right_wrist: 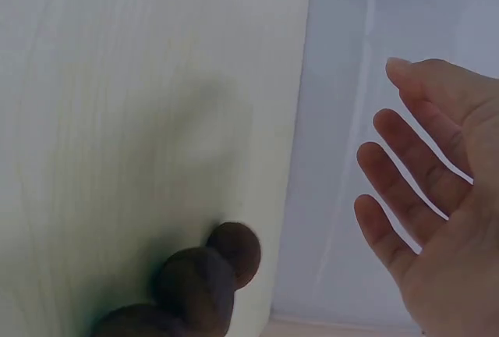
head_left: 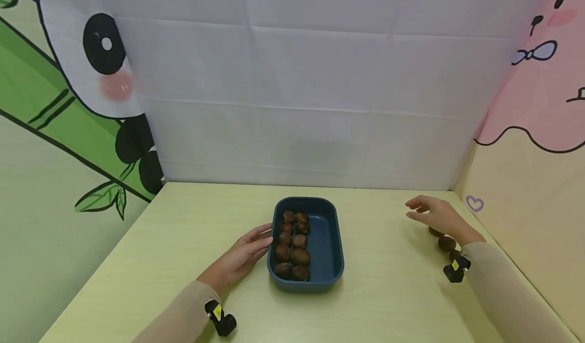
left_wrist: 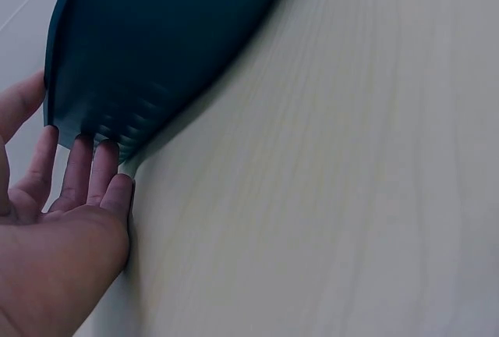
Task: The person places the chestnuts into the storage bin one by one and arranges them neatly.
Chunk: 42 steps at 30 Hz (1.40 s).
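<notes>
A dark blue rectangular tray (head_left: 326, 241) stands mid-table, with several brown chestnuts (head_left: 300, 256) in two rows along its left half. My left hand (head_left: 242, 255) touches the tray's left wall with its fingertips; the left wrist view shows these fingers (left_wrist: 78, 169) against the outer wall, not wrapped round it. Over the table's right side hovers my right hand (head_left: 439, 215), fingers loosely bent and nothing between them. Below it lie a few more chestnuts (head_left: 446, 243), partly hidden by the hand and wrist. The right wrist view shows these loose chestnuts (right_wrist: 195, 286) close together.
The pale wooden table (head_left: 384, 282) meets a white cloth backdrop (head_left: 320, 104) at its far edge. A panda-and-bamboo printed wall (head_left: 68, 180) stands on the left, a pink and cream one (head_left: 530, 191) on the right. Each wrist carries a small black camera (head_left: 221, 318).
</notes>
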Tool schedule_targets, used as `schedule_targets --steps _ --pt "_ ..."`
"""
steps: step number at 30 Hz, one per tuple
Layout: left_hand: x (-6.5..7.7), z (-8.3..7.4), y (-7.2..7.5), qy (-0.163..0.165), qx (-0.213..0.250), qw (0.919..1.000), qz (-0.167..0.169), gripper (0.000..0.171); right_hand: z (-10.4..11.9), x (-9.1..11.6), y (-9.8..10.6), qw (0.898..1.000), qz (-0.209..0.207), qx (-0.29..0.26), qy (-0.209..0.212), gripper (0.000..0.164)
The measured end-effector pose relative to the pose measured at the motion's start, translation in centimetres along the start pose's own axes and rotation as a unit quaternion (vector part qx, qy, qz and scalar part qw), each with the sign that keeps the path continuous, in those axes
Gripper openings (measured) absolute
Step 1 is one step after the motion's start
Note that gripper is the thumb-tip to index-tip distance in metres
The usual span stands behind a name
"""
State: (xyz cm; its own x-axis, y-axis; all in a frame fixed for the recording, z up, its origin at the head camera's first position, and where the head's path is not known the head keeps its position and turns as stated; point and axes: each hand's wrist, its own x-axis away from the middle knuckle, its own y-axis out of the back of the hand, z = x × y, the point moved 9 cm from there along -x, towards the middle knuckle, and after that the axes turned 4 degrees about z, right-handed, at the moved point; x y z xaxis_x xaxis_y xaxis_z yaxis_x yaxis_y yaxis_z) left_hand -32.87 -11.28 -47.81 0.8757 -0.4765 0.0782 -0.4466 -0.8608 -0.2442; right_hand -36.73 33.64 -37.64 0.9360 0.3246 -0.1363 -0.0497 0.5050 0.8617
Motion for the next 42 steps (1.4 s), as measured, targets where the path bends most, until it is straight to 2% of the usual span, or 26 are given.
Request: schedule_targets --steps 5,11,17,23,30,35,42 --pt "0.1 0.0 0.0 0.000 0.001 1.0000 0.000 0.060 -4.2 0.7 0.0 0.998 0.014 0.004 -0.069 0.043" --pt "0.0 0.1 0.1 0.000 0.005 1.0000 -0.003 0.060 -8.1 2.1 -0.5 0.985 0.054 -0.027 -0.160 0.057" --pt "0.0 0.2 0.1 -0.001 0.009 1.0000 -0.003 0.061 -9.9 2.8 -1.1 0.981 0.084 -0.031 -0.173 0.064" --pt "0.0 0.1 0.0 -0.002 0.011 0.9999 0.000 0.061 -10.6 2.8 -1.3 0.981 0.086 -0.048 -0.170 0.061" --pt "0.0 0.1 0.0 0.000 0.009 1.0000 -0.002 0.061 -10.1 2.5 -1.2 0.981 0.088 -0.040 -0.169 0.054" --pt "0.0 0.0 0.0 -0.001 0.007 1.0000 -0.002 0.061 -8.9 2.1 -0.9 0.984 0.078 -0.032 -0.160 0.056" --pt "0.0 0.0 0.1 -0.001 0.006 1.0000 -0.005 0.060 -6.1 0.6 -0.9 0.990 0.070 -0.039 -0.117 0.056"
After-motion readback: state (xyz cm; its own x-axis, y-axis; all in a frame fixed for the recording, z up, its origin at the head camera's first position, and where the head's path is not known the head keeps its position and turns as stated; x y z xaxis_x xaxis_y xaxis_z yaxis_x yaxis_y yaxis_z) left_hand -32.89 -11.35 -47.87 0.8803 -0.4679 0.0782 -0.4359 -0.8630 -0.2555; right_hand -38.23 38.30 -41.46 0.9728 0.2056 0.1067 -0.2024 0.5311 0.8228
